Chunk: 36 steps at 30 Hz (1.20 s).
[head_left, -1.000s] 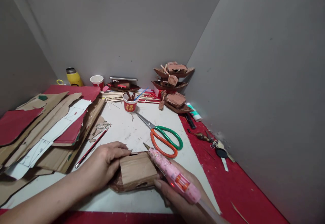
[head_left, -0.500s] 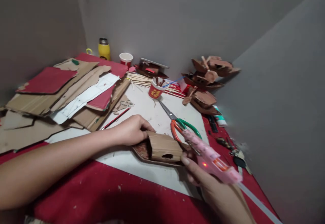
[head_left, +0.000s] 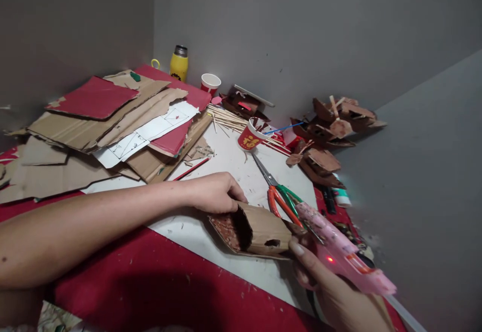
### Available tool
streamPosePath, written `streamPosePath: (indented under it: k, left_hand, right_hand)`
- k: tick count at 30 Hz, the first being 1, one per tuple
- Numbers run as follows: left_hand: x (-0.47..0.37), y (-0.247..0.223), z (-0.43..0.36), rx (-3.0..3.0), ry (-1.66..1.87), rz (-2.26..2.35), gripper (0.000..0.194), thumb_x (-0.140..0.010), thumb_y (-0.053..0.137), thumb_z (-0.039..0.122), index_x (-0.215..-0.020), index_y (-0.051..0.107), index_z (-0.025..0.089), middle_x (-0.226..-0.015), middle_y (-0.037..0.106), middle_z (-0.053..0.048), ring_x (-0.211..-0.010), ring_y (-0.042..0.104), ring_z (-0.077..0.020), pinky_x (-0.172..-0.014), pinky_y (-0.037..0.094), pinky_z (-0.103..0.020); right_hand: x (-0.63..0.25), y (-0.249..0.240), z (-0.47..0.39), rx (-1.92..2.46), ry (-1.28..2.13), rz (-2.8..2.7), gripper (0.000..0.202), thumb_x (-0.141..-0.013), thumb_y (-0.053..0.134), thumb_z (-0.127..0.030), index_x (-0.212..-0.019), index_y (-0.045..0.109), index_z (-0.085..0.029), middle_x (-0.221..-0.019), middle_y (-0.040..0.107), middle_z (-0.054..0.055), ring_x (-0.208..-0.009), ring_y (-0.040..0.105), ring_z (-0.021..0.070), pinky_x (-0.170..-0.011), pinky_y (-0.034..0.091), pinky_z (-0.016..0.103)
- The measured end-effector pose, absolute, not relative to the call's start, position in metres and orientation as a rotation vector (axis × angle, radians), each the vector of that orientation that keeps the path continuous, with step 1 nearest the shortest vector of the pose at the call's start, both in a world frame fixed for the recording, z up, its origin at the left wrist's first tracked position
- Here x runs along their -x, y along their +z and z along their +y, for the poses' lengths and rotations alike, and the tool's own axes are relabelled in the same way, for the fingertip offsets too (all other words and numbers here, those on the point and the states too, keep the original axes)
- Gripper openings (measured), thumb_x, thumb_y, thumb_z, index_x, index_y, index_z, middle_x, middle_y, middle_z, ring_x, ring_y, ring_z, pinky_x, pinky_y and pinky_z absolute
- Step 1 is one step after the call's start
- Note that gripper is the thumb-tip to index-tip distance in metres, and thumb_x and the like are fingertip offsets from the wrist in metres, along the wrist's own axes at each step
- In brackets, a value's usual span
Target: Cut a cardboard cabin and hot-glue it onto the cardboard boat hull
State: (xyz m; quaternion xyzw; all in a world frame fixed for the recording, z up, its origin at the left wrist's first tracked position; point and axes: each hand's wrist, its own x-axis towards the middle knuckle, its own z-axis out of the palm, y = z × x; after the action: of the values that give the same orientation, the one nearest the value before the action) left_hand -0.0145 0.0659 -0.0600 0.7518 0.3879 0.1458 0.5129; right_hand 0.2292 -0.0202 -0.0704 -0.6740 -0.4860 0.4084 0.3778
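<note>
A small cardboard boat (head_left: 267, 234) with a curved cardboard cabin and a round hole in its side is held over the white sheet. My left hand (head_left: 218, 193) pinches its far left edge, the fingertips partly hidden behind the cabin. At the right end, my right hand (head_left: 320, 271) grips the boat between thumb and fingers, and a pink glue gun (head_left: 339, 244) with a lit red light rests along the same hand. Just behind the boat lie scissors (head_left: 280, 191) with orange and green handles, partly covered by the glue gun.
Stacked cardboard (head_left: 71, 128) and a marked paper strip (head_left: 146, 133) fill the left. Farther back are a yellow bottle (head_left: 178, 65), a white-rimmed cup (head_left: 210, 83), thin sticks (head_left: 228, 118) and a red cup (head_left: 250, 137). Brown cardboard boats (head_left: 322, 163) stand back right against the wall.
The camera view has shifted, so most things sit farther right. The boat is turned slightly and shows more of its brown inside. Both hands keep their hold.
</note>
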Motion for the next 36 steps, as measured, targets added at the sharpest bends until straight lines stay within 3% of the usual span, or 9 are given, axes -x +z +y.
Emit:
streamPosePath:
  k: [4,6,9,12,18,22,29,33,36]
  left_hand:
    - [0.012,-0.06,0.062,-1.881,0.386,0.941,0.041,-0.072,0.05,0.0,-0.103,0.076,0.009,-0.09,0.079,-0.007,-0.076,0.069,-0.016,-0.067,0.05,-0.022]
    - [0.01,-0.059,0.059,-1.928,0.418,0.962,0.042,-0.073,0.048,-0.001,-0.103,0.076,0.01,-0.09,0.079,-0.007,-0.078,0.069,-0.0165,-0.069,0.05,-0.023]
    - [0.007,-0.059,0.054,-1.997,0.458,0.971,0.041,-0.074,0.049,-0.003,-0.102,0.075,0.011,-0.092,0.078,-0.008,-0.083,0.069,-0.0177,-0.074,0.05,-0.025]
    - [0.005,-0.059,0.05,-2.13,0.484,0.996,0.036,-0.072,0.053,-0.002,-0.096,0.076,0.013,-0.092,0.076,-0.009,-0.089,0.068,-0.0216,-0.078,0.049,-0.029]
    - [0.001,-0.056,0.045,-2.554,0.389,1.028,0.017,-0.076,0.059,0.01,-0.088,0.07,0.015,-0.09,0.073,-0.011,-0.081,0.069,-0.0268,-0.063,0.05,-0.033]
    - [-0.001,-0.052,0.045,-2.645,0.326,0.982,0.024,-0.075,0.064,0.014,-0.099,0.063,0.015,-0.09,0.073,-0.011,-0.081,0.069,-0.0278,-0.06,0.048,-0.033]
    - [-0.006,-0.048,0.047,-2.684,0.237,0.926,0.027,-0.076,0.068,0.019,-0.102,0.06,0.016,-0.088,0.073,-0.01,-0.079,0.07,-0.027,-0.057,0.044,-0.031]
    - [-0.009,-0.05,0.045,-2.737,0.258,0.909,0.015,-0.083,0.06,0.018,-0.098,0.062,0.017,-0.084,0.072,-0.009,-0.078,0.069,-0.0269,-0.054,0.042,-0.032]
    - [-0.009,-0.049,0.043,-2.765,0.274,0.906,0.011,-0.079,0.065,0.018,-0.091,0.063,0.019,-0.081,0.07,-0.008,-0.077,0.069,-0.0261,-0.054,0.042,-0.031]
  right_hand:
    - [-0.233,-0.072,-0.024,1.779,1.01,-1.304,0.034,-0.072,0.078,-0.041,-0.093,0.068,-0.017,-0.058,0.052,-0.003,-0.05,0.043,0.0129,-0.045,0.04,0.024]
    - [-0.233,-0.07,-0.026,1.802,0.981,-1.284,0.03,-0.072,0.078,-0.041,-0.09,0.068,-0.019,-0.063,0.058,-0.002,-0.054,0.049,0.0143,-0.05,0.044,0.024]
    - [-0.234,-0.068,-0.026,1.796,0.976,-1.226,0.035,-0.07,0.079,-0.041,-0.096,0.07,-0.019,-0.074,0.065,0.002,-0.059,0.054,0.0172,-0.052,0.047,0.027]
    - [-0.239,-0.071,-0.025,1.817,0.984,-1.237,0.037,-0.068,0.08,-0.039,-0.096,0.07,-0.018,-0.068,0.063,0.0,-0.056,0.053,0.0173,-0.05,0.046,0.027]
    - [-0.241,-0.072,-0.026,1.835,0.938,-1.283,0.024,-0.071,0.079,-0.039,-0.077,0.067,-0.019,-0.059,0.059,-0.001,-0.053,0.052,0.0167,-0.051,0.044,0.028]
    - [-0.236,-0.068,-0.029,1.859,0.916,-1.273,0.027,-0.069,0.079,-0.042,-0.066,0.063,-0.021,-0.058,0.061,0.001,-0.054,0.055,0.0189,-0.05,0.045,0.03]
    - [-0.248,-0.081,-0.019,1.761,1.016,-1.283,0.03,-0.064,0.081,-0.045,-0.065,0.065,-0.019,-0.05,0.055,-0.001,-0.045,0.048,0.0163,-0.044,0.04,0.031]
    - [-0.255,-0.087,-0.015,1.748,1.04,-1.264,0.032,-0.063,0.081,-0.046,-0.058,0.062,-0.02,-0.048,0.054,0.0,-0.044,0.046,0.0157,-0.043,0.038,0.03]
    - [-0.256,-0.086,-0.016,1.746,1.085,-1.269,0.032,-0.065,0.08,-0.045,-0.059,0.062,-0.019,-0.05,0.053,-0.001,-0.045,0.045,0.0153,-0.045,0.037,0.03]
